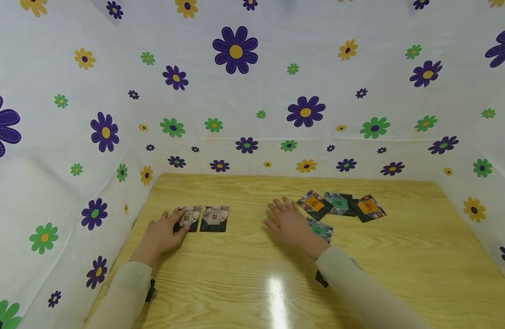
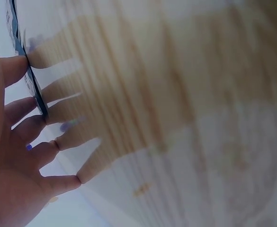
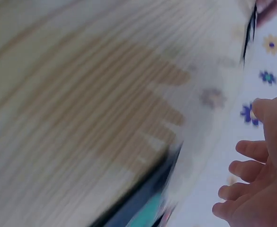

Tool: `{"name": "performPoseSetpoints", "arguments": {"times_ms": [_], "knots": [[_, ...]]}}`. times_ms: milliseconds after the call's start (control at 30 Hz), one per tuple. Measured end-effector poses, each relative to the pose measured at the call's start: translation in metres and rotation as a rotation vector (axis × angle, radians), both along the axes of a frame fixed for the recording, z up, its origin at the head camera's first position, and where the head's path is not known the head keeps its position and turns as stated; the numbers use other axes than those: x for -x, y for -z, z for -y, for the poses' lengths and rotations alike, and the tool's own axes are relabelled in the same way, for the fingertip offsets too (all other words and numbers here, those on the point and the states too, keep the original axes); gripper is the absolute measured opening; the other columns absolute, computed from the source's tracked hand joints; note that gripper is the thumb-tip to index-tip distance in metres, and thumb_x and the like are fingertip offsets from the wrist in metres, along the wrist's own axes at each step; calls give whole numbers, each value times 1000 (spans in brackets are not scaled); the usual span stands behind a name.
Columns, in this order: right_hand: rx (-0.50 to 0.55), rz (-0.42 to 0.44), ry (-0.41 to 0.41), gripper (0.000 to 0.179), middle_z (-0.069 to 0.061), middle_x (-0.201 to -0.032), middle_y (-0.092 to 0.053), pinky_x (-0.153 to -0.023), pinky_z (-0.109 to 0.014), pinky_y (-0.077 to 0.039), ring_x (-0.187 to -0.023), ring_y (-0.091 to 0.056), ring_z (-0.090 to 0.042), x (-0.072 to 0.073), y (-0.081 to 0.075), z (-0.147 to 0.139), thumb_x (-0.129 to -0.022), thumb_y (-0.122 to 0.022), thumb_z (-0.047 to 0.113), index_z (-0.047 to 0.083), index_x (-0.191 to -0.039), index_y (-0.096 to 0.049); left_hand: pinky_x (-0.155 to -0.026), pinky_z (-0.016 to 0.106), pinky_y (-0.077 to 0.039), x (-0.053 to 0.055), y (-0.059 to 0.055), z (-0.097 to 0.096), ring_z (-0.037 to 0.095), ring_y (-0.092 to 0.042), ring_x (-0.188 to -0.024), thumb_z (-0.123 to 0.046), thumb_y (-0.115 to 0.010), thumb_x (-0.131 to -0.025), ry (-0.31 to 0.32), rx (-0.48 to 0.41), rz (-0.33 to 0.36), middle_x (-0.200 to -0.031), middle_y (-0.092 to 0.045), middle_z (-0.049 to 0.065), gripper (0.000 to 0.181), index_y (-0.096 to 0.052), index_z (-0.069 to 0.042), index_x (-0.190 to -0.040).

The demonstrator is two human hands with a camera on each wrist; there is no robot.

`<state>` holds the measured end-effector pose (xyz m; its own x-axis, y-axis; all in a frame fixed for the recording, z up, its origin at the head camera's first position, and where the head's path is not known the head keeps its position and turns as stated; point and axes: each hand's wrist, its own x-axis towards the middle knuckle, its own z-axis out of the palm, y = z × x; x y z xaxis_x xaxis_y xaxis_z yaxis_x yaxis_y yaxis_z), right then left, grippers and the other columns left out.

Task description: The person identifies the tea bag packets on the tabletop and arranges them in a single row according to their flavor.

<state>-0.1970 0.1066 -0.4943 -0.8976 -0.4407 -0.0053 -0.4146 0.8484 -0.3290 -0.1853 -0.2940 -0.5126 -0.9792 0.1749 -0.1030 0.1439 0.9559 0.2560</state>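
Note:
My left hand (image 1: 162,235) holds the edges of a small flat square packet (image 1: 192,217) lying on the wooden table, with fingers at its upper left side and thumb at its lower edge. A matching packet (image 1: 214,218), beige on top with a dark lower band, lies just to its right. My right hand (image 1: 291,226) hovers palm down over the table, fingers spread, holding nothing. Beside it lies a green-labelled packet (image 1: 323,230), partly covered by the wrist. In the left wrist view, the left fingertips (image 2: 43,119) meet the packet's thin dark edge.
Behind the right hand lie an orange-labelled packet (image 1: 314,203), a green-labelled packet (image 1: 340,204) and another orange one (image 1: 369,208). Dark corners show under the right sleeve (image 1: 321,278) and beside the left sleeve (image 1: 149,291). A flowered white cloth (image 1: 260,91) walls the table.

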Motion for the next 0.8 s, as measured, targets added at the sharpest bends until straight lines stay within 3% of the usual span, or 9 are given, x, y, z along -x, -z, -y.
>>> {"name": "performPoseSetpoints", "arguments": {"times_ms": [233, 400, 600, 800], "knots": [[34, -62, 63, 62, -29, -162, -43, -126, -70, -21, -155, -29, -55, -16, -3, -62, -110, -56, 38, -1, -156, -48, -113, 86, -24, -1, 4, 2, 58, -32, -151, -43, -54, -109, 3, 9, 5, -167, -36, 24, 68, -38, -7, -164], [24, -68, 87, 62, -28, -161, -46, -125, -72, -21, -155, -26, -57, -35, -1, -96, -108, -60, 38, 0, -156, -50, -113, 86, -24, -3, 4, 1, 59, -31, -151, -44, -54, -108, 6, 1, 20, -167, -36, 25, 68, -39, -7, -163], [-23, -108, 77, 58, -29, -151, -56, -120, -75, -30, -150, -35, -58, -54, 1, -121, -105, -65, 39, -2, -147, -59, -112, 86, -25, -2, 2, 1, 59, -32, -151, -42, -55, -108, 15, 8, 4, -167, -36, 25, 67, -39, -7, -164], [-33, -95, 71, 56, -27, -146, -62, -117, -76, -32, -149, -36, -60, -60, 6, -133, -105, -66, 36, -2, -145, -61, -111, 87, -26, 0, 0, 0, 59, -33, -150, -44, -55, -108, 23, 20, 2, -167, -36, 26, 68, -39, -7, -164]]}}
